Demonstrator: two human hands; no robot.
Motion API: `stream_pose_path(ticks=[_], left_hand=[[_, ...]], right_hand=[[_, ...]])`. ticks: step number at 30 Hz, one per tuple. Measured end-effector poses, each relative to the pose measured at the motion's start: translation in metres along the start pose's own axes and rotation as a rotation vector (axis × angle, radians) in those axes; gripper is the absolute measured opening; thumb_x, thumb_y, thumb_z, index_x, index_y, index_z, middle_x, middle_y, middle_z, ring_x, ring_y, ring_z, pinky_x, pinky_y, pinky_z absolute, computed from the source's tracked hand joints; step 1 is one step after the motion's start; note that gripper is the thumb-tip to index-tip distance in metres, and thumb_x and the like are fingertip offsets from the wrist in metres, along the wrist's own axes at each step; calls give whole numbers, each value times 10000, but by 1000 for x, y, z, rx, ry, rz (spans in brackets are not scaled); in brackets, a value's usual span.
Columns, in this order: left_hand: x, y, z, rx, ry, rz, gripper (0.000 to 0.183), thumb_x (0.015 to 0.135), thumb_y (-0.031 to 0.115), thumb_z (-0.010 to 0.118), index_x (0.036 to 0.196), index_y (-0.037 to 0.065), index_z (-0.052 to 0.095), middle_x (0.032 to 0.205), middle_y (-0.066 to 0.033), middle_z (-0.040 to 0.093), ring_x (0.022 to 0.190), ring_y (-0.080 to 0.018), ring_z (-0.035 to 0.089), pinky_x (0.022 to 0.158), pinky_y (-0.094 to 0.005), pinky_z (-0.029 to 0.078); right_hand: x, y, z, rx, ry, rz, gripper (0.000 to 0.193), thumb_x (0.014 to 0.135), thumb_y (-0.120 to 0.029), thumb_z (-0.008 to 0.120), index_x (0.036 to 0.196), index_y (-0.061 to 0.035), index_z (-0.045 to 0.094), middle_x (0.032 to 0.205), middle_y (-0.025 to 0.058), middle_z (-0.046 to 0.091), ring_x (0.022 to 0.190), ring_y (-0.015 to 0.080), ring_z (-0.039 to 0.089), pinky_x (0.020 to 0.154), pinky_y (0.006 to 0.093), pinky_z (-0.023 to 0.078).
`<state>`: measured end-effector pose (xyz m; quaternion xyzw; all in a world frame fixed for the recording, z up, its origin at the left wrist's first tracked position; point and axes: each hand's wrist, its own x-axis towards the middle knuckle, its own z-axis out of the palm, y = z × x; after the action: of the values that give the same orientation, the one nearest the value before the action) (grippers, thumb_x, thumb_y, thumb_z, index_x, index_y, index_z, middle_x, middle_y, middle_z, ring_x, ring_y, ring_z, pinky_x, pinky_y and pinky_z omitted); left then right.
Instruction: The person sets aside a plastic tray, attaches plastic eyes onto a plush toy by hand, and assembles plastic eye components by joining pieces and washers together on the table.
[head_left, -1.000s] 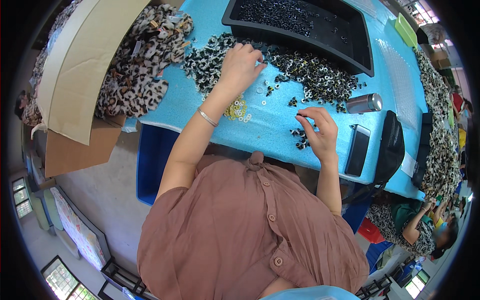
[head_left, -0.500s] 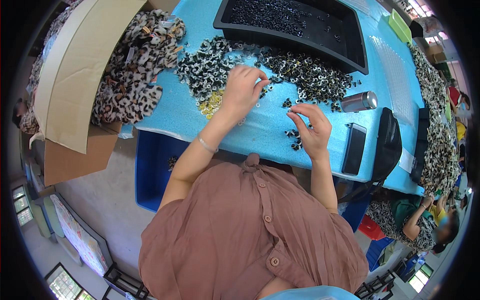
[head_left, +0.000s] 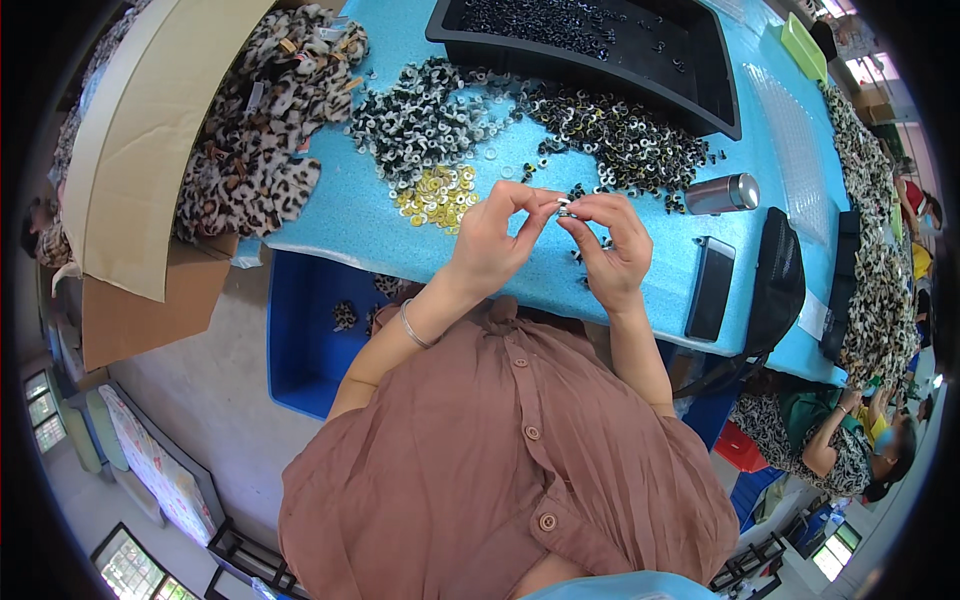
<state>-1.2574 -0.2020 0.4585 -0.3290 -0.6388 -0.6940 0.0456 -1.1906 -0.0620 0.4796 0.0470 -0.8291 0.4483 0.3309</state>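
Observation:
My left hand (head_left: 500, 240) and my right hand (head_left: 615, 250) meet fingertip to fingertip over the near part of the blue table (head_left: 360, 235). Thumb and forefinger of each are pinched on a small black-and-white plastic piece (head_left: 565, 209), mostly covered by the fingers. Beyond my left hand lie a pile of black and white ring-shaped pieces (head_left: 420, 115) and a smaller heap of yellow rings (head_left: 436, 196). A pile of black, white and yellow pieces (head_left: 625, 140) spreads beyond my right hand. A few loose ones lie partly hidden behind its fingers.
A black tray (head_left: 590, 55) of small dark parts stands at the back. Leopard-print plush pieces (head_left: 265, 130) fill a cardboard box (head_left: 150, 310) at left. To the right are a metal flask (head_left: 722, 194), a phone (head_left: 711, 290) and a black bag (head_left: 775, 285). A blue bin (head_left: 300, 385) sits below the table.
My left hand has come back from the piles, moving right and nearer to me. My right hand has shifted slightly left. Their fingertips, apart before, now meet at the small piece.

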Motion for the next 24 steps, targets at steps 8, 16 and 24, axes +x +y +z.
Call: stream_pose_path(ticks=[8,16,24], left_hand=[[-2,-5,-5,159,-17,-136,228,858,11,643,1044,30,513,828,-106,676,798,-255,690,673,-323,541],[-32,-19,-22,312,-219,-207,154,850,62,645,990,55,581,824,-105,668,711,-280,646,618,-366,498],[-21,-8,-15,596,-289,77,144,761,27,668,895,79,650,873,-75,649,818,-261,609,706,-355,489]], right_hand=[[-17,1,-18,161,-107,172,192,711,14,763,872,-17,664,848,83,663,791,211,616,688,301,477],[-29,32,-50,-377,-472,39,155,740,-118,753,870,-70,681,847,47,653,824,226,583,764,350,426],[9,48,-51,-407,-429,42,189,796,-115,703,979,-68,695,885,76,650,814,267,593,721,352,455]])
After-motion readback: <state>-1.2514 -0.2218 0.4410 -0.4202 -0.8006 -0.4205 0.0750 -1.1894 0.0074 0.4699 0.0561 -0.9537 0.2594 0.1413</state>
